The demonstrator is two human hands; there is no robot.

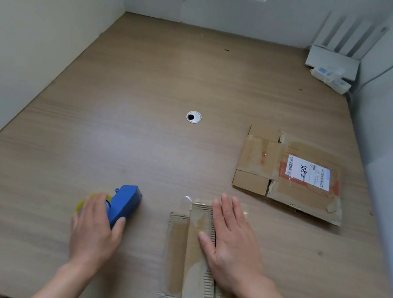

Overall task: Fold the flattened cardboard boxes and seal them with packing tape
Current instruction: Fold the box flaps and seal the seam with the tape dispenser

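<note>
Your left hand (96, 231) grips the blue tape dispenser (124, 203); your right hand (229, 242) (fingers straight) presses the near cardboard box (187, 259).

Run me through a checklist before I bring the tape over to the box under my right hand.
1. Left hand has hold of the tape dispenser: ok, fingers and thumb wrap it on the desk.
2. Right hand pins the small box: ok, palm flat on top.
3. Seam of the small box closed and lined up: cannot tell, the hand covers it.
4. Loose tape end ready at the dispenser: cannot tell.
5. Labelled box out of the way: ok, it lies flat, apart, farther right.
6. Labelled box folded: not ok, it is unfolded.
</note>
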